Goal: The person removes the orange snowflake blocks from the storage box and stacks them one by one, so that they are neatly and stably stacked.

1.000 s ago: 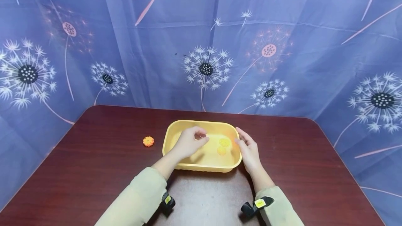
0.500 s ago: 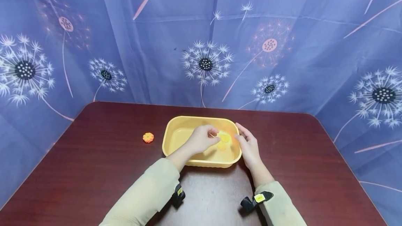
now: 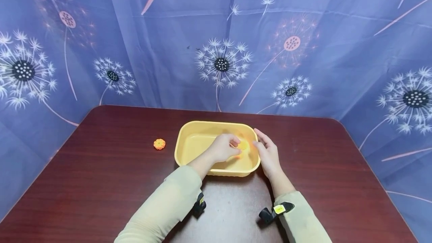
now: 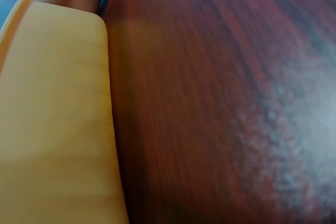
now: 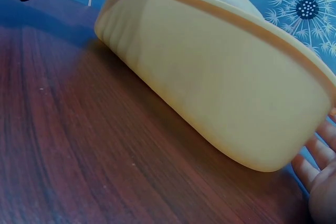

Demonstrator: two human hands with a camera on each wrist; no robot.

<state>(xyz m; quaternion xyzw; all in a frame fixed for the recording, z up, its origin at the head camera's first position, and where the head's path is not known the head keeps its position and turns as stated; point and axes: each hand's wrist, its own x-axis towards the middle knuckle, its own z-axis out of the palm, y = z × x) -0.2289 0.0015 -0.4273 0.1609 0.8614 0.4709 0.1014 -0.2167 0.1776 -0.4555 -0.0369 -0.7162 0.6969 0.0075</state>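
A yellow plastic basin [image 3: 195, 126] stands on the table. My left hand [image 3: 221, 148] is inside it, thumb and forefinger apart, the tips at a yellow flower-shaped piece [image 3: 243, 145]. Whether they touch it is hard to tell. Just below the thumb, an orange piece [image 3: 238, 157] is mostly hidden. My right hand [image 3: 269, 156] holds the basin's right end, thumb at the rim and fingers along the outer wall. The right wrist view has those fingers [image 5: 317, 153] beside the basin wall [image 5: 210, 77]. Only the basin's outer side [image 4: 58, 108] fills the left of the left wrist view.
An orange flower-shaped piece [image 3: 159, 144] lies on the dark red wooden table [image 3: 111, 168], left of the basin. A blue curtain [image 3: 168, 48] with dandelion prints hangs behind the table and at both sides. Black cameras [image 3: 268, 216] are strapped at the sleeve cuffs.
My left hand has moved rightward inside the basin, up to the yellow piece. The right hand has stayed at the basin's right end. The head view has tilted slightly.
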